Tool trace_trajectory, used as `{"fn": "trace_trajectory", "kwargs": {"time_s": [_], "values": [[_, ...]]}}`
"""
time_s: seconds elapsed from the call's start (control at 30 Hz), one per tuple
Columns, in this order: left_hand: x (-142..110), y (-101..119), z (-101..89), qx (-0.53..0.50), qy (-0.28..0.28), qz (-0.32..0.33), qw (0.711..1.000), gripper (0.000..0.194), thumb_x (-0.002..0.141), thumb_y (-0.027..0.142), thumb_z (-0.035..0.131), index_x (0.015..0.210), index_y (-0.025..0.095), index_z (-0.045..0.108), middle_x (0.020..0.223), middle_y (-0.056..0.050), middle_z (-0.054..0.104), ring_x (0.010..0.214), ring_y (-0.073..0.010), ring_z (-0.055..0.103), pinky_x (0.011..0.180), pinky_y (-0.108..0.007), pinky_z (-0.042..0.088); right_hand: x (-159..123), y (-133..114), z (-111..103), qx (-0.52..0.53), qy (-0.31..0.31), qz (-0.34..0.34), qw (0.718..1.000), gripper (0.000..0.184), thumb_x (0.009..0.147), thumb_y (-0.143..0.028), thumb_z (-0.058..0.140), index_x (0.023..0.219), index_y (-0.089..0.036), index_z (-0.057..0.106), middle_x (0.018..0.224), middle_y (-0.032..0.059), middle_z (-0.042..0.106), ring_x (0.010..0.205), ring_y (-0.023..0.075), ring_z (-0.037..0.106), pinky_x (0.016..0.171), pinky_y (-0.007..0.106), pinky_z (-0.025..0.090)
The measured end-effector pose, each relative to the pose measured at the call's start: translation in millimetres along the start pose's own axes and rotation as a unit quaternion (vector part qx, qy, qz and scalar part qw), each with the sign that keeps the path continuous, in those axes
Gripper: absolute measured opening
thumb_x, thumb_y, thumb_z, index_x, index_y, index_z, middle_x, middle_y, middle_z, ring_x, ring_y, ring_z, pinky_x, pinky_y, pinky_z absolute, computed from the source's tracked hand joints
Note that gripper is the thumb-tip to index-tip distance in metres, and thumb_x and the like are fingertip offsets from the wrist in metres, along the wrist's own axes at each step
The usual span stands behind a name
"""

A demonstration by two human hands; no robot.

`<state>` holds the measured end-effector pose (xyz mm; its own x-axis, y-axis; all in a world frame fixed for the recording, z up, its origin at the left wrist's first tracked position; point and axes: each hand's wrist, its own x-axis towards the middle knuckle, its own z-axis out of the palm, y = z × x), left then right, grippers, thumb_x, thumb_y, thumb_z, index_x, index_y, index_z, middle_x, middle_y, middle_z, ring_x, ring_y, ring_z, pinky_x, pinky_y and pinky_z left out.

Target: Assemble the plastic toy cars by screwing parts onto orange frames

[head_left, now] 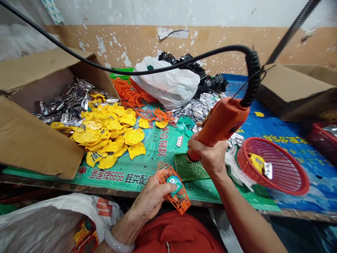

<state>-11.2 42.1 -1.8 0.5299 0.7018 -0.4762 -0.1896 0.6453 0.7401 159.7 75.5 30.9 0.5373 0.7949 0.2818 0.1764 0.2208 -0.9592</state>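
My left hand (154, 191) is closed around an orange plastic frame (182, 205), its thumb pressing on a small teal part (176, 183) that sits in the frame. My right hand (212, 156) grips an orange electric screwdriver (219, 119), whose tip points down over a shallow green perforated tray (191, 170). A thick black cable (251, 77) leaves the screwdriver's upper end. Beyond the tray lie several teal pieces (185, 124) and a heap of silvery parts (197, 107).
Yellow plastic pieces (105, 133) spill from a cardboard box (34, 140) at left. Orange frames (129, 93), a white bag (168, 84) and black parts (210, 82) lie behind. A red basket (284, 165) stands at right, another box (297, 91) behind it. The cable arches overhead.
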Motion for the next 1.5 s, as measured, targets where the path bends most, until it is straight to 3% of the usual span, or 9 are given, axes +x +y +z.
{"fn": "trace_trajectory", "kwargs": {"time_s": [0.1,0.37,0.6,0.7,0.8,0.93,1.07,1.3,1.5], "values": [[0,-1,-0.8,-0.007,0.016,0.001,1.0,0.027,0.062,0.02,0.074,0.085,0.016,0.061,0.074,0.0,0.064,0.062,-0.0145,0.063,0.05,-0.021,0.046,-1,-1,1,-0.007,-0.002,0.001,1.0,0.016,0.056,-0.022,0.073,0.055,-0.02,0.057,0.057,-0.0041,0.059,0.051,0.0131,0.054,0.052,0.031,0.048],[3,-5,-3.6,-0.018,0.008,0.019,1.0,0.022,0.066,0.016,0.071,0.086,0.015,0.063,0.073,-0.001,0.066,0.062,-0.0125,0.063,0.052,-0.019,0.046,7,-2,-6,0.062,0.016,0.033,0.997,0.017,0.056,-0.024,0.078,0.065,-0.018,0.065,0.063,-0.0016,0.062,0.05,0.0136,0.055,0.05,0.031,0.047],[0,-1,1.8,-0.027,-0.002,0.044,0.999,0.02,0.063,0.013,0.068,0.083,0.016,0.065,0.074,0.0,0.065,0.063,-0.0143,0.064,0.054,-0.022,0.049,-7,-43,-7,0.173,-0.022,-0.012,0.985,0.017,0.06,-0.022,0.075,0.071,-0.023,0.062,0.064,-0.0018,0.057,0.054,0.0151,0.056,0.053,0.033,0.049],[0,0,2.7,-0.028,-0.005,0.059,0.998,0.02,0.063,0.01,0.066,0.082,0.016,0.066,0.074,0.0,0.065,0.064,-0.0135,0.062,0.058,-0.023,0.05,-23,-59,-4,0.196,-0.052,0.001,0.979,0.024,0.062,-0.023,0.076,0.082,-0.027,0.063,0.066,-0.0015,0.058,0.057,0.0164,0.057,0.055,0.034,0.051],[1,-1,1.7,-0.044,-0.011,0.054,0.998,0.024,0.063,0.01,0.067,0.087,0.016,0.068,0.077,-0.001,0.066,0.064,-0.0128,0.061,0.065,-0.025,0.051,-36,-67,0,0.191,-0.086,0.009,0.978,0.042,0.066,-0.027,0.076,0.105,-0.032,0.061,0.067,-0.002,0.059,0.058,0.0181,0.058,0.052,0.035,0.052],[1,-3,-1.2,-0.046,-0.035,0.05,0.997,0.028,0.066,0.012,0.066,0.093,0.016,0.068,0.082,-0.001,0.065,0.071,-0.0143,0.061,0.071,-0.027,0.05,-43,-67,4,0.189,-0.098,0.026,0.977,0.058,0.065,-0.03,0.078,0.118,-0.033,0.054,0.067,-0.0023,0.06,0.058,0.0196,0.057,0.053,0.037,0.052],[3,-5,-3.6,-0.034,-0.032,0.053,0.998,0.019,0.067,0.013,0.066,0.086,0.016,0.067,0.078,-0.001,0.063,0.069,-0.0144,0.059,0.07,-0.027,0.048,-44,-63,6,0.179,-0.118,0.005,0.977,0.055,0.069,-0.033,0.076,0.119,-0.033,0.053,0.068,-0.0025,0.062,0.061,0.0194,0.056,0.06,0.039,0.052],[4,-7,-4.5,-0.057,-0.049,0.064,0.995,0.022,0.068,0.01,0.063,0.09,0.015,0.066,0.08,-0.001,0.063,0.071,-0.0138,0.059,0.072,-0.028,0.049,-49,-61,6,0.17,-0.141,0.001,0.975,0.035,0.073,-0.027,0.073,0.105,-0.03,0.058,0.073,-0.0037,0.062,0.065,0.0174,0.058,0.066,0.039,0.051],[4,-7,-3.4,-0.059,-0.063,0.095,0.992,0.021,0.071,0.009,0.061,0.09,0.015,0.066,0.08,-0.001,0.061,0.073,-0.0137,0.057,0.078,-0.029,0.047,-51,-61,7,0.178,-0.155,0.005,0.972,0.047,0.073,-0.023,0.073,0.115,-0.032,0.055,0.073,-0.0033,0.062,0.066,0.0178,0.059,0.065,0.037,0.052]]}}
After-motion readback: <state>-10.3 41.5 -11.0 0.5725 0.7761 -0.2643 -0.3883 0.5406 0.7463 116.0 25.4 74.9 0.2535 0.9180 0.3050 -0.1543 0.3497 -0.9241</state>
